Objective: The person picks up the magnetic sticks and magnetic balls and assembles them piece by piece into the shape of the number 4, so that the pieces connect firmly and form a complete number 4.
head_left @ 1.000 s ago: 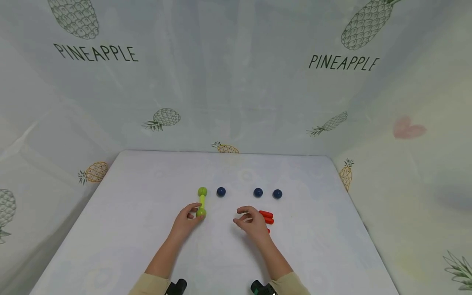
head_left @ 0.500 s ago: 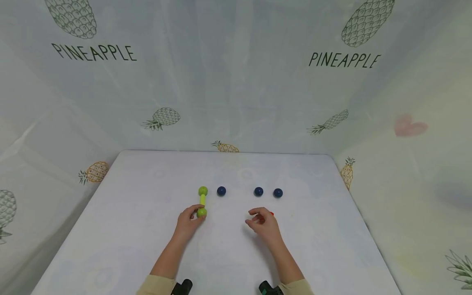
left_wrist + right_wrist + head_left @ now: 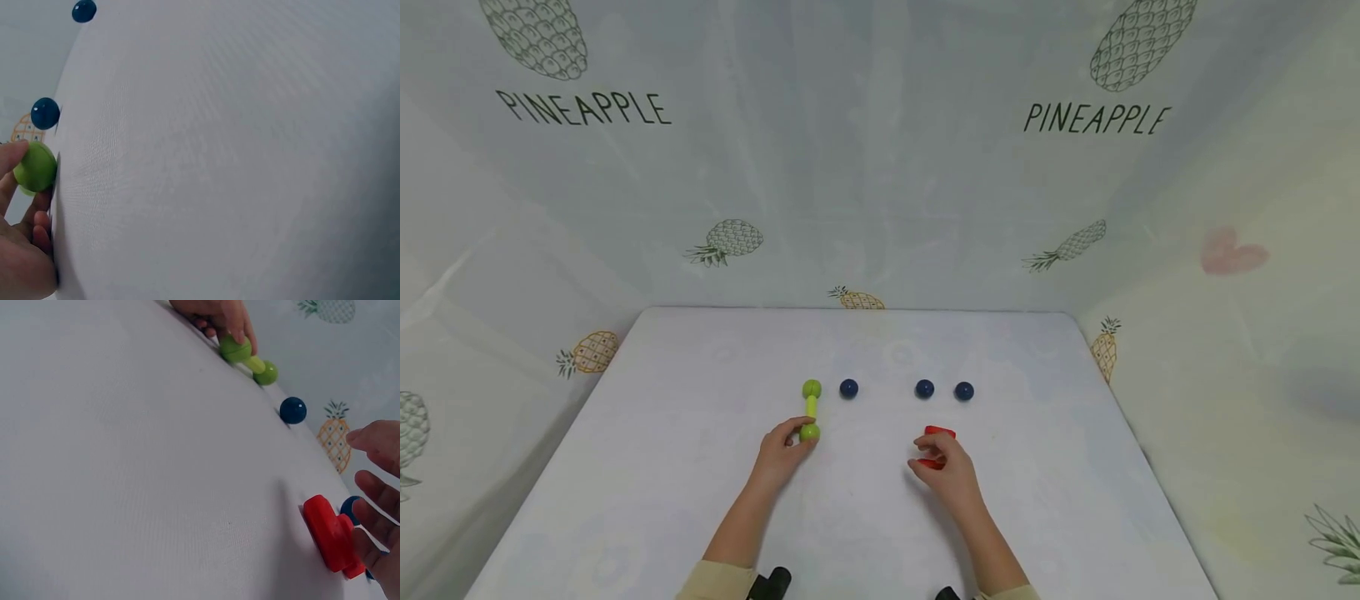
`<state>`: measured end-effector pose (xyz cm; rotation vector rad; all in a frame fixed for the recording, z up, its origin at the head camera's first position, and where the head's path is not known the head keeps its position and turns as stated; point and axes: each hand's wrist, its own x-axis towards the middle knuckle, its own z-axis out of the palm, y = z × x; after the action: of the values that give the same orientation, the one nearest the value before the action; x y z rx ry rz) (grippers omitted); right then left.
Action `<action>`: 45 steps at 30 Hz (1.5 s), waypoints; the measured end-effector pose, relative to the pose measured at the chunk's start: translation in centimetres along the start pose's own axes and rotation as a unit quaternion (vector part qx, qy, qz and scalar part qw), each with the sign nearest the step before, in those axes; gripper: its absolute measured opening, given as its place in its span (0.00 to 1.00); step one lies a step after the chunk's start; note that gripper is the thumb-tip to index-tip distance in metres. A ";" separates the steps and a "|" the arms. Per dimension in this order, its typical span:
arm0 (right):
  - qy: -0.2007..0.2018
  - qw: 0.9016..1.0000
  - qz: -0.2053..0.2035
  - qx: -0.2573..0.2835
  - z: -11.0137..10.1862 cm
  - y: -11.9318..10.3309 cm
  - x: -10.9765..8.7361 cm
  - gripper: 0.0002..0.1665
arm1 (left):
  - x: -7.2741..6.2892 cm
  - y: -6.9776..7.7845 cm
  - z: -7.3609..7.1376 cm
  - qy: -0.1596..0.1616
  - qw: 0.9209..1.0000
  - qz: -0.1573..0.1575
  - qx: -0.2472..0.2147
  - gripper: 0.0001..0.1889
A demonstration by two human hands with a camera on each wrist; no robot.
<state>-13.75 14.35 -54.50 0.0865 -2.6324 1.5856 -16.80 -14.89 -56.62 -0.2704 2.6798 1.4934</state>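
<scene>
My left hand pinches the near ball of a lime-green dumbbell-shaped piece, two balls joined by a short lighter rod, lying on the table. In the left wrist view its near green ball sits between thumb and fingers. My right hand hovers with parted, loosely bent fingers over several short red rods, partly hiding them. The right wrist view shows a red rod lying on the table beside the fingers; nothing is in their grasp.
Three dark blue balls rest in a row behind the hands: one right of the green piece, another and a third behind the red rods. The white table meets a pineapple-print cloth at its back and sides.
My right hand has moved rightward, then slightly down towards me, over the red rods. My left hand keeps hold of the green piece, nearly in place.
</scene>
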 end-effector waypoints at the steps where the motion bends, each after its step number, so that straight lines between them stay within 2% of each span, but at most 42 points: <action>1: 0.001 1.000 0.003 -0.005 -0.1 0.1 -0.1 0.16 | 0.0 0.0 0.0 0.001 1.000 -0.001 -0.002 0.18; 5: 0.010 1.000 0.017 -0.021 -0.2 0.4 -0.2 0.16 | 0.0 0.1 0.1 0.003 1.000 0.001 -0.005 0.18; 14: 0.019 0.996 0.078 -0.048 0.0 0.8 -0.3 0.19 | 0.1 0.0 0.2 0.006 1.000 -0.006 -0.007 0.18; 19: 0.012 0.993 0.077 -0.088 -0.1 0.6 -0.3 0.19 | 0.1 0.0 0.2 0.006 1.000 -0.011 -0.007 0.18; 31: -0.003 0.982 0.087 -0.166 0.6 1.1 -0.4 0.17 | 0.1 0.0 0.2 0.009 1.000 0.012 -0.009 0.17; 45: 0.000 0.981 0.072 -0.180 1.0 1.3 -0.1 0.15 | 0.0 0.2 0.1 0.006 1.000 -0.003 -0.008 0.18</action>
<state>-13.74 14.12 -56.12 -0.1257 -2.9342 1.1106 -16.79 -14.67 -56.50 -0.2904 2.6749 1.5162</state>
